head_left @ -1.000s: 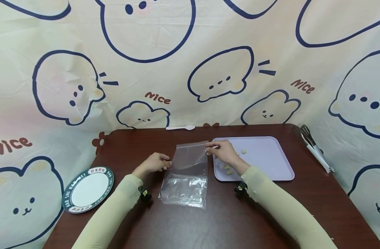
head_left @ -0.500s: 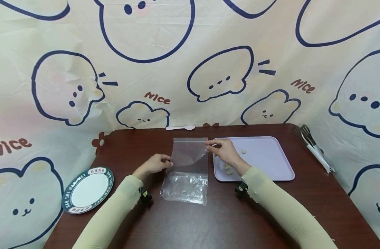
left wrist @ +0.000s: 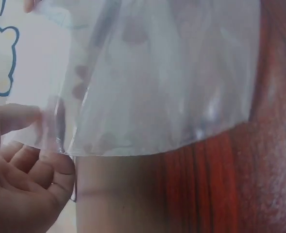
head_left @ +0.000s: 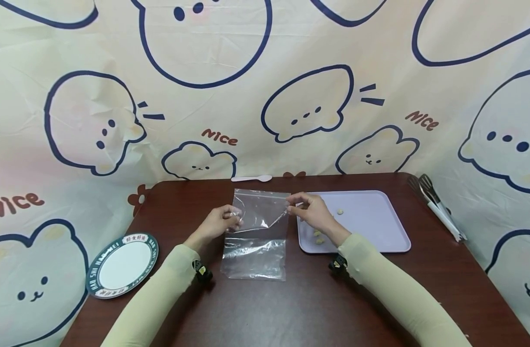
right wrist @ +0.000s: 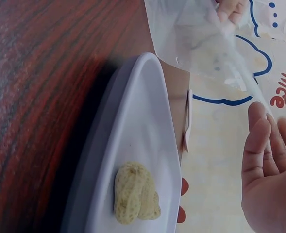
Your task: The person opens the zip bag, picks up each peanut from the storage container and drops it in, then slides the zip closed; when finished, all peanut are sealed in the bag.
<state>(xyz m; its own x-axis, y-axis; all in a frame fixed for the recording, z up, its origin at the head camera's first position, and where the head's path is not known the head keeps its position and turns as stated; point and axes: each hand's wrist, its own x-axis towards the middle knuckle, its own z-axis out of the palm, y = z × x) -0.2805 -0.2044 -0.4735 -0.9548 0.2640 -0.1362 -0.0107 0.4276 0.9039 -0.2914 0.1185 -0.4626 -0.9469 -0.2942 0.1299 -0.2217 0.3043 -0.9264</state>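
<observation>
Between both hands [head_left: 215,223], clear bag [head_left: 254,258]

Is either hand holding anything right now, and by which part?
Yes, both hold the clear plastic bag: the left hand pinches its left edge, the right hand its right edge, both in the upper half.

The head view faces forward and down over the table [head_left: 256,313]; both wrist views, set close, face the far backdrop [right wrist: 215,155] and share the bag [left wrist: 172,87].
</observation>
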